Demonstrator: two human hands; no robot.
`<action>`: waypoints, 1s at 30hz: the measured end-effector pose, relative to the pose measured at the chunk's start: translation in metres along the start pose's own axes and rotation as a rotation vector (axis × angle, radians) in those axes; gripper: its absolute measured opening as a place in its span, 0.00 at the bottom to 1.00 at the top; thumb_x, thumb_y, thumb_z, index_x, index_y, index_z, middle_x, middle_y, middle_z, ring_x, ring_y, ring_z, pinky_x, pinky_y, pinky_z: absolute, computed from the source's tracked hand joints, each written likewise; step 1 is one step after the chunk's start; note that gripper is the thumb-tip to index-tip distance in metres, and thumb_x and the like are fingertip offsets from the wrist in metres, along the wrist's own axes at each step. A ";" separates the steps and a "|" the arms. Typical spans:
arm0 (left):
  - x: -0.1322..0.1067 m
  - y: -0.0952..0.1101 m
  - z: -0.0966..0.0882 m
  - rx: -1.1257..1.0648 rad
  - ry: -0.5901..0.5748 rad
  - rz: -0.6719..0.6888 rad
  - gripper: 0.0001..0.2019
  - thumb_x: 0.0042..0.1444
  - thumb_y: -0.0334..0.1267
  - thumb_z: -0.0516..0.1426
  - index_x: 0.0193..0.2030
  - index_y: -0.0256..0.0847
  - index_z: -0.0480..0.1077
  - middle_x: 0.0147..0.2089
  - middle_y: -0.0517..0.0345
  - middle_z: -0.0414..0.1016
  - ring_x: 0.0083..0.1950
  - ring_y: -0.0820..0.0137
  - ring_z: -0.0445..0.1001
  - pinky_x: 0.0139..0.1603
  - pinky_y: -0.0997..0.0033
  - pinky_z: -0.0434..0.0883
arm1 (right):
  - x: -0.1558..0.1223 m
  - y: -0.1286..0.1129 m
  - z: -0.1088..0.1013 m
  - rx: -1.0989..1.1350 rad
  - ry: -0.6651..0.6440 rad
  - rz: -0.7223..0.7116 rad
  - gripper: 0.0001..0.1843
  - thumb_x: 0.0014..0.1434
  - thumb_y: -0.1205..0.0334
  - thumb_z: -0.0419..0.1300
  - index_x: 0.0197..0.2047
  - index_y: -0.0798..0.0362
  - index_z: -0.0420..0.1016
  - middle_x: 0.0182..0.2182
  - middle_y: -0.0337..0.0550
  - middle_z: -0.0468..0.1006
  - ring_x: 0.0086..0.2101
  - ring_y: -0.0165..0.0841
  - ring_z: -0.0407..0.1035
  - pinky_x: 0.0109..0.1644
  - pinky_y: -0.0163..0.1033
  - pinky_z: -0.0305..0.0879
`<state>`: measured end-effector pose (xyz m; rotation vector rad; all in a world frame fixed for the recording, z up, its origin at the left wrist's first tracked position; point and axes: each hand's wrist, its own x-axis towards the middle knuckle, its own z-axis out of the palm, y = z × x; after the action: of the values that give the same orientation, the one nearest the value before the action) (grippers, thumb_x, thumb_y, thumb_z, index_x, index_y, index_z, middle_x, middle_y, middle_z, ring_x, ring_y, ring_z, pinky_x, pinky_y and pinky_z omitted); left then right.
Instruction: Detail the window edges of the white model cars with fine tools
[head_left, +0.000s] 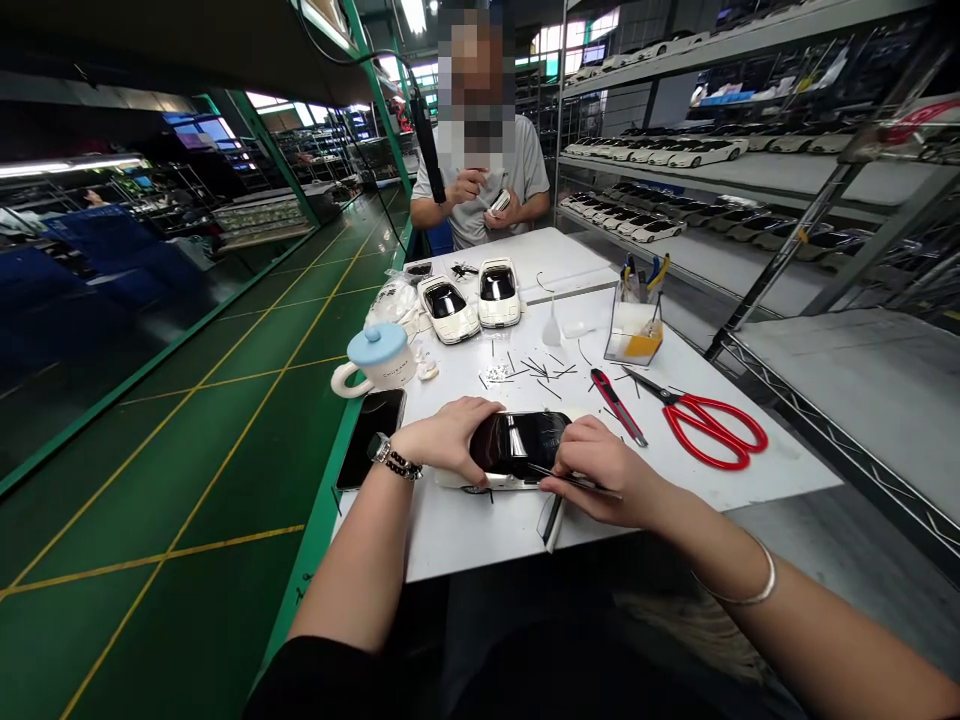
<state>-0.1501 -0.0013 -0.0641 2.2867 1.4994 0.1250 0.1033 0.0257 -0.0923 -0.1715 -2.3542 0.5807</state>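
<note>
A white model car [517, 440] with a glossy black roof and windows lies crosswise on the table in front of me. My left hand [448, 436] grips its left end, thumb on the near side and fingers over the far side. In my right hand [600, 462], a thin pointed tool that looks like tweezers [606, 490] is pinched, its tip at the car's near window edge. Part of the car's right end is hidden behind these fingers. Below my right hand lies a small black and white strip [553, 525]. Short black strips [544, 370] are scattered beyond the car.
A red cutter knife [619, 407], red-handled scissors [712, 430] and a tool box [634, 335] stand or lie right. Left are a blue-lidded mug [384, 362] and phone [371, 440]. Two model cars [499, 295] sit farther back. Opposite, a person [480, 190] handles an object. Shelves [750, 180] flank the table.
</note>
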 end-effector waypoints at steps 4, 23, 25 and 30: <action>-0.001 -0.002 -0.001 -0.023 -0.018 -0.024 0.49 0.33 0.46 0.68 0.64 0.40 0.55 0.62 0.43 0.60 0.63 0.50 0.59 0.62 0.50 0.60 | -0.007 -0.003 0.002 0.251 0.095 0.175 0.13 0.59 0.65 0.58 0.25 0.53 0.60 0.22 0.38 0.63 0.27 0.30 0.56 0.34 0.39 0.53; -0.024 0.084 0.100 0.274 1.100 -0.123 0.06 0.54 0.28 0.58 0.38 0.41 0.71 0.35 0.55 0.74 0.39 0.66 0.69 0.46 0.59 0.66 | -0.019 -0.017 0.004 0.927 0.314 0.737 0.19 0.60 0.55 0.62 0.34 0.50 0.52 0.22 0.31 0.65 0.15 0.22 0.53 0.20 0.30 0.44; -0.022 0.084 0.099 0.248 1.130 -0.110 0.06 0.54 0.27 0.59 0.37 0.41 0.72 0.34 0.56 0.74 0.38 0.67 0.69 0.44 0.60 0.65 | -0.020 -0.022 0.002 0.936 0.335 0.747 0.18 0.60 0.56 0.62 0.34 0.51 0.53 0.24 0.32 0.65 0.15 0.21 0.54 0.20 0.30 0.43; -0.025 0.082 0.087 0.012 1.084 -0.051 0.06 0.56 0.27 0.56 0.37 0.42 0.72 0.34 0.56 0.73 0.37 0.69 0.69 0.41 0.63 0.67 | -0.020 -0.013 -0.018 0.979 0.437 0.615 0.15 0.60 0.58 0.62 0.36 0.50 0.56 0.24 0.33 0.66 0.17 0.24 0.58 0.20 0.31 0.47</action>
<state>-0.0647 -0.0763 -0.1090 2.2499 1.9697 1.5290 0.1307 0.0155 -0.0865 -0.5022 -1.3607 1.7075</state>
